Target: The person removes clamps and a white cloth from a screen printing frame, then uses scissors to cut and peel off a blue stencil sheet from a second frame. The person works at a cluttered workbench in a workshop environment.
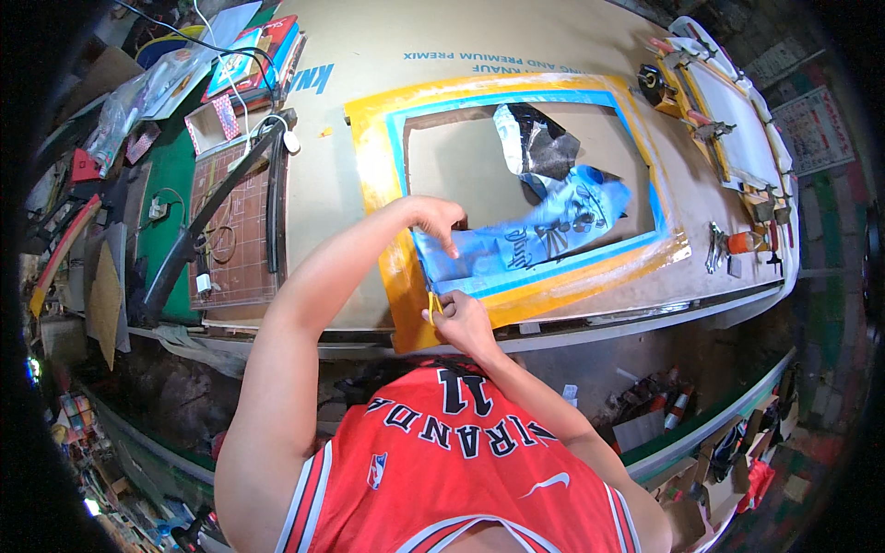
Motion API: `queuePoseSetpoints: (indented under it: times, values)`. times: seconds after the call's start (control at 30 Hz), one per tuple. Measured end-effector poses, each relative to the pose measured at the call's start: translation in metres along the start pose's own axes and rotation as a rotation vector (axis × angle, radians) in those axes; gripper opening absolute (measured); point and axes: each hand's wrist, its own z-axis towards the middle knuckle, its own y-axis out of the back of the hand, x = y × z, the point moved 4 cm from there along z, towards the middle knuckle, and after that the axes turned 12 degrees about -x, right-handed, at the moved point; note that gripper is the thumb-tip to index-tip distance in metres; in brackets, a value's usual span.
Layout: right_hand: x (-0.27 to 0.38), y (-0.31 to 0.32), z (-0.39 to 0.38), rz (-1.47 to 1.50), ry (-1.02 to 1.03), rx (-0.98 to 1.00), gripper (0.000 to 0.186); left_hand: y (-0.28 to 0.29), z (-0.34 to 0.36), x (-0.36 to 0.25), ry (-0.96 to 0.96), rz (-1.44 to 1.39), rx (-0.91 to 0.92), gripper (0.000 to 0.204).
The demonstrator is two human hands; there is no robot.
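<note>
Mid-frame, his left hand (441,221) pressed flat to steady the blue sheet (516,247); right hand (458,318) fingers pinched the yellow frame (387,198) edge, peeling tape.

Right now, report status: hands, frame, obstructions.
Left hand pressing blue film. Right hand at yellow-taped screen frame, gripping a small yellow tool. Nothing between the hands.

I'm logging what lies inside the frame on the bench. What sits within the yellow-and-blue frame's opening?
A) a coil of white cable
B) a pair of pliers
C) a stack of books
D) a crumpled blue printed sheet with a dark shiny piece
D: a crumpled blue printed sheet with a dark shiny piece lies inside the yellow-and-blue frame, and the left hand rests on the sheet's edge.
</note>
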Motion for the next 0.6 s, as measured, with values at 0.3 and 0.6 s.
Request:
queuePoseSetpoints:
  times: [0.3, 0.6]
  values:
    - [0.006, 0.0, -0.002, -0.005, 0.018, -0.025, 0.042, -0.01, 0.004, 0.017, -0.049, -0.317, -0.135, 0.029]
    - [0.0, -0.013, 0.003, -0.023, -0.019, -0.072, 0.038, -0.008, 0.002, 0.007, 0.0, -0.409, -0.07, 0.035]
